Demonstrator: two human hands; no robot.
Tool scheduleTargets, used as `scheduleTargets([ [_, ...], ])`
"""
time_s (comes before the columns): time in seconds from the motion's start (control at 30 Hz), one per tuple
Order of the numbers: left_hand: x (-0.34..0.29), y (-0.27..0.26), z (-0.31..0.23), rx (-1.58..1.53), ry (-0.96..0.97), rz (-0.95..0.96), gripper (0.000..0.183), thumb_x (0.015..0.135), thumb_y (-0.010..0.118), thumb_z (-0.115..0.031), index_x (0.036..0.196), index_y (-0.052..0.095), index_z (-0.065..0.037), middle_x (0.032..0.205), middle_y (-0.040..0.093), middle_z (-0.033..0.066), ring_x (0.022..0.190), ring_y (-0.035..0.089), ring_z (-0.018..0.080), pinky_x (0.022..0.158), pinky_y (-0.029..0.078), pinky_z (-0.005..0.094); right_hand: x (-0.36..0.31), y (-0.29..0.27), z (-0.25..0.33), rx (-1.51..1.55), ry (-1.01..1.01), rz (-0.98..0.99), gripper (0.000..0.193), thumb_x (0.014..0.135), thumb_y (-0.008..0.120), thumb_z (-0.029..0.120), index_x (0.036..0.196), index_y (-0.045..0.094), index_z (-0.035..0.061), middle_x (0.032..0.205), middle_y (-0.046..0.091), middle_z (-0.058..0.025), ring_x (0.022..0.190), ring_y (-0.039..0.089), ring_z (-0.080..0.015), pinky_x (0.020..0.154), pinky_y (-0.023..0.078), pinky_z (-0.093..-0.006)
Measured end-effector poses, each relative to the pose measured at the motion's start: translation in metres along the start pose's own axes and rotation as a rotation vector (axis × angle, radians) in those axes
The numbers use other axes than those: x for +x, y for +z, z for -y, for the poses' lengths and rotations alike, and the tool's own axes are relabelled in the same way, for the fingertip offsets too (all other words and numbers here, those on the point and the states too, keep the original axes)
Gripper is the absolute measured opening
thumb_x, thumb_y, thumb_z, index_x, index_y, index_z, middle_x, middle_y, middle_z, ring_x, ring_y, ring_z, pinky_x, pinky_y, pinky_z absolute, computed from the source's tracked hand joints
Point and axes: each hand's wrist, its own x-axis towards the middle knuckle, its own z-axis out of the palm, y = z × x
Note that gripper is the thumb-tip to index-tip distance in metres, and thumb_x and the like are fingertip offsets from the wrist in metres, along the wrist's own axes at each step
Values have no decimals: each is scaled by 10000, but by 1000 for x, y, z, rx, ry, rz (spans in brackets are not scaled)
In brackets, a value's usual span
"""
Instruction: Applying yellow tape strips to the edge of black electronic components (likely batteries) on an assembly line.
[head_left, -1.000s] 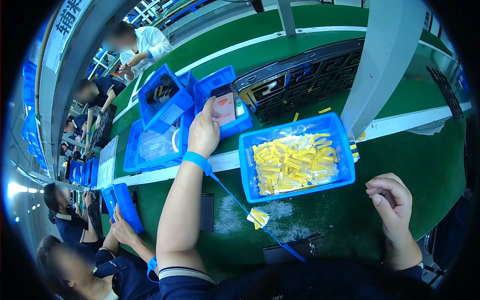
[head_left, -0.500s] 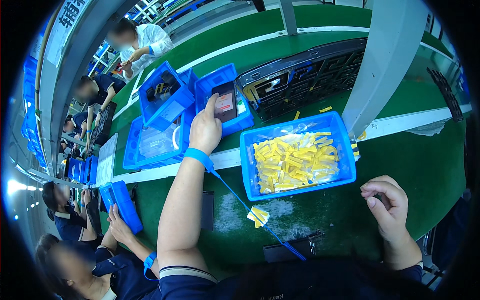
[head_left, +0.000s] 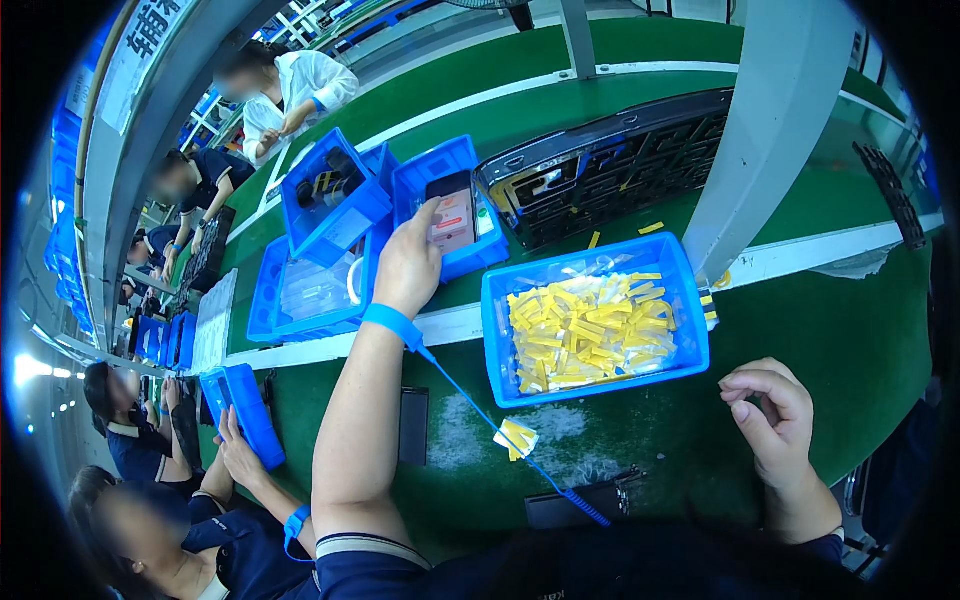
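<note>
With its index finger stretched out, my left hand [head_left: 408, 265] reaches over a phone [head_left: 453, 218] with a lit, pinkish screen. The fingertip is at the screen's left side; whether it touches I cannot tell. That phone lies in a small blue bin [head_left: 480, 256] beyond the white rail. A blue wrist strap [head_left: 394, 323] with a cord circles my left wrist. Loosely curled, my right hand [head_left: 777, 412] hovers right of a blue tray [head_left: 597, 388], thumb and fingers apart, nothing seen between them. Many yellow-and-clear strips [head_left: 590, 330] fill the tray.
Left of the phone stand stacked blue bins [head_left: 335, 215]. A black slotted rack [head_left: 610, 165] and a grey post [head_left: 775, 130] rise behind the tray. Yellow-white strips [head_left: 516, 438] and dark flat pieces [head_left: 413, 425] lie on the green table. A co-worker's hand [head_left: 240, 455] touches a blue bin at left.
My left hand has shifted slightly, its fingertip moving down the phone toward the screen's left edge. The screen's picture looks different. My right hand stays nearly still.
</note>
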Motion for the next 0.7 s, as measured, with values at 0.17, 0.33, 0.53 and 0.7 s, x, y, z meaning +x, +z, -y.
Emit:
scheduleTargets([
  [0.17,-3,-43,-12,175,161,-406,399,727,571,23,1121,594,-29,1080,610,185,1032,568,344,920,445,418,0,-1,-2,10,6,-17,193,795,623,-5,985,644,-29,910,620,-116,800,584,-159,731,471,-263],
  [0.33,-4,-72,31,422,-72,-361,399,732,668,-56,1121,588,-24,1092,613,168,1059,551,341,971,407,433,-1,0,-2,2,4,-11,194,794,624,-7,985,645,-28,910,623,-116,798,585,-159,730,470,-261],
  [0.53,-7,-67,49,493,-108,-346,273,763,675,-86,1022,611,-28,938,641,172,941,584,349,972,400,473,0,0,0,-12,-19,3,196,792,626,-8,986,647,-24,905,627,-119,793,591,-162,732,478,-267],
  [0.7,-11,-49,13,352,90,-428,228,766,664,-76,983,608,-34,892,635,158,899,590,344,973,398,475,0,1,-2,-35,-28,16,197,785,628,-19,981,649,-22,899,631,-121,786,597,-164,725,485,-270],
])
